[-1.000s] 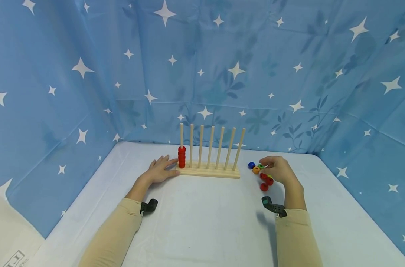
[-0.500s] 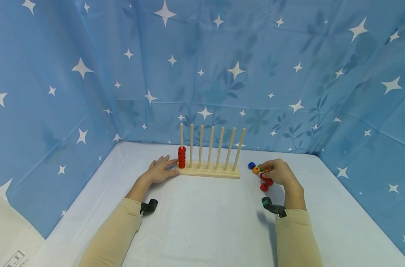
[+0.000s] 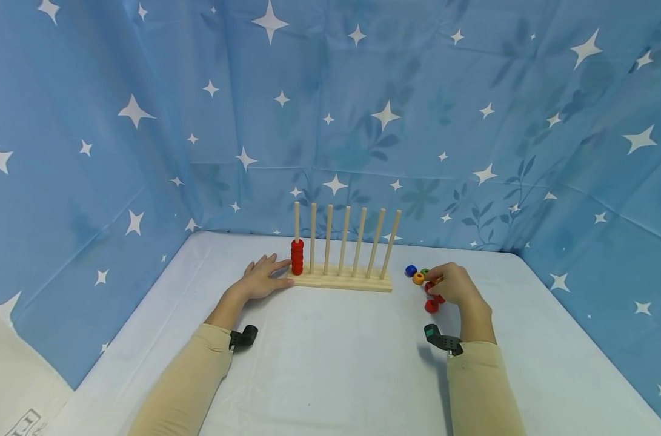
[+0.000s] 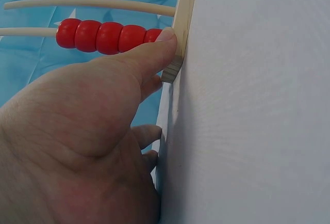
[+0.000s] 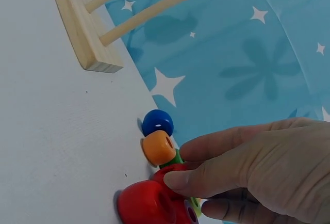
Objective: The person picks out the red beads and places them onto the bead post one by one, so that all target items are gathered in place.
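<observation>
A wooden abacus stand (image 3: 338, 281) with several upright pegs sits on the table. Several red beads (image 3: 297, 257) are stacked on its leftmost peg. My left hand (image 3: 260, 278) holds the stand's left end, thumb in front and index finger behind, as the left wrist view shows. To the right of the stand, my right hand (image 3: 451, 283) is over a cluster of loose beads. Its thumb and index finger pinch a red bead (image 5: 172, 168), which still lies among the others. Around it are a blue bead (image 5: 158, 123), an orange bead (image 5: 159, 148) and a partly hidden green bead (image 3: 425, 272).
More red beads (image 5: 146, 203) lie close under the right hand, with a yellow-green bead (image 5: 195, 205) mostly hidden behind. A white cloth covers the table (image 3: 330, 351). Behind it hangs a blue star-patterned curtain (image 3: 286, 133).
My right hand has moved slightly down and toward me, from beside the green bead to the red beads, and its thumb and index finger have closed together. The left hand stays put.
</observation>
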`<state>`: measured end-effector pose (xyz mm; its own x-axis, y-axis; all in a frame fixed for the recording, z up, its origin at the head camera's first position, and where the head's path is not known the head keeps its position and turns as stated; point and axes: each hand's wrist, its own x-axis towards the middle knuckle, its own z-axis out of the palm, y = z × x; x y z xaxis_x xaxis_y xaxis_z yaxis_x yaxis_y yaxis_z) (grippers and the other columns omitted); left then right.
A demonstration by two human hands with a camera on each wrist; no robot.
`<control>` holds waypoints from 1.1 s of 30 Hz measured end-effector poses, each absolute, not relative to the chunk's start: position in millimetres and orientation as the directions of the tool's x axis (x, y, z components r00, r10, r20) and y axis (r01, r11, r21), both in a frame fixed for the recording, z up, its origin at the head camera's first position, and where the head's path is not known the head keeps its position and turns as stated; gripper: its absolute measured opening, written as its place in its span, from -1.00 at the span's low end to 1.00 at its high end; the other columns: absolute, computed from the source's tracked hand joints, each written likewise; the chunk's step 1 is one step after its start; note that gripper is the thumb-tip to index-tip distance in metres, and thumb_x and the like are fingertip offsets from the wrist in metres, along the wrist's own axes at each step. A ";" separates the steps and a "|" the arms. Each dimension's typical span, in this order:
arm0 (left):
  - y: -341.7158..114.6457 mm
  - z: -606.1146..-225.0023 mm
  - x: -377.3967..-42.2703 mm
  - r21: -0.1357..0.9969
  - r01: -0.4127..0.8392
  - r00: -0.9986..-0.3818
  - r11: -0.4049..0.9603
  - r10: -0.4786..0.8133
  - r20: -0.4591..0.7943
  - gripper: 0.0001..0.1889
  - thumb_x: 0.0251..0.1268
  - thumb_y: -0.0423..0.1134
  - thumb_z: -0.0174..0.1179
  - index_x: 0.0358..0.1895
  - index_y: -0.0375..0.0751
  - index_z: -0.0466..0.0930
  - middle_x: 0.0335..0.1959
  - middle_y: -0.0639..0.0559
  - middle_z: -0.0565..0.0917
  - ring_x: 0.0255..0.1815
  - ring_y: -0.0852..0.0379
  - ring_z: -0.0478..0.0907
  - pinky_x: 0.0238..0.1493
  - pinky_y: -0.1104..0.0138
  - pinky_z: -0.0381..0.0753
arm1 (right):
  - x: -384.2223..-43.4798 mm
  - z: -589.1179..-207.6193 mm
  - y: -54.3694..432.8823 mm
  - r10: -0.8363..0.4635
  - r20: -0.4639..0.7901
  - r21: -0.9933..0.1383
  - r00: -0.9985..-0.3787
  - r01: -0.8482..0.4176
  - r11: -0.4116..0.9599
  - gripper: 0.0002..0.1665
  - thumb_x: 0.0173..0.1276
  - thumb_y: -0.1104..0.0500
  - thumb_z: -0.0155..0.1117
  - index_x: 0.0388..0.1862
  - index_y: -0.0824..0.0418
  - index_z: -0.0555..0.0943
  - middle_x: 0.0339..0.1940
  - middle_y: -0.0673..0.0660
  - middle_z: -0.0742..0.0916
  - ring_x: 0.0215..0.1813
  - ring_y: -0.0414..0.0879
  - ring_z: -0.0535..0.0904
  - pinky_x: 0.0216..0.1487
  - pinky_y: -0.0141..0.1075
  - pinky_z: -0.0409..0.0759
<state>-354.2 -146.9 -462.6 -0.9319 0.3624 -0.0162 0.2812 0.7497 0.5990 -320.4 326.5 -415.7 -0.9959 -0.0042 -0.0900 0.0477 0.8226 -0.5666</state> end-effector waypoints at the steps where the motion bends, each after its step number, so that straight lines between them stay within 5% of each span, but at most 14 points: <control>1: -147.0 -462.8 -354.4 0.599 0.282 -0.932 0.750 0.363 -0.016 -0.25 0.49 0.15 0.20 0.62 -0.05 0.29 0.69 -0.40 0.00 0.71 -0.45 -0.25 0.61 -0.35 -0.36 | -320.7 -416.4 326.3 0.001 -0.088 -0.563 -0.996 0.051 0.825 -0.60 0.33 0.41 0.38 0.16 0.37 0.72 0.08 0.41 0.70 -0.11 0.12 0.63 -0.08 -0.14 0.77; 24: -146.7 -462.7 -354.3 0.602 0.280 -0.928 0.748 0.370 -0.029 -0.25 0.52 0.16 0.18 0.64 -0.04 0.25 0.70 -0.38 -0.04 0.72 -0.43 -0.27 0.61 -0.34 -0.37 | -323.7 -418.0 321.2 0.004 -0.053 -0.519 -0.999 0.031 0.854 -0.59 0.32 0.36 0.42 0.16 0.33 0.72 0.11 0.39 0.71 -0.13 0.13 0.60 -0.20 -0.20 0.69; 28: -146.7 -462.8 -354.2 0.601 0.282 -0.926 0.748 0.375 -0.031 -0.25 0.52 0.17 0.17 0.64 -0.03 0.25 0.70 -0.37 -0.04 0.72 -0.43 -0.27 0.61 -0.34 -0.37 | -324.3 -414.1 316.6 -0.033 0.031 -0.511 -0.999 -0.044 0.859 -0.58 0.39 0.36 0.35 0.22 0.38 0.68 0.06 0.38 0.70 -0.23 0.08 0.59 -0.33 -0.26 0.66; 33: -147.2 -462.3 -354.2 0.596 0.285 -0.927 0.751 0.374 -0.028 -0.25 0.52 0.18 0.16 0.64 -0.02 0.24 0.71 -0.37 -0.04 0.72 -0.43 -0.26 0.61 -0.34 -0.36 | -325.5 -408.7 309.9 -0.059 0.158 -0.472 -0.986 -0.128 0.872 -0.57 0.41 0.32 0.37 0.23 0.42 0.67 0.04 0.37 0.70 -0.16 0.12 0.57 -0.22 -0.17 0.70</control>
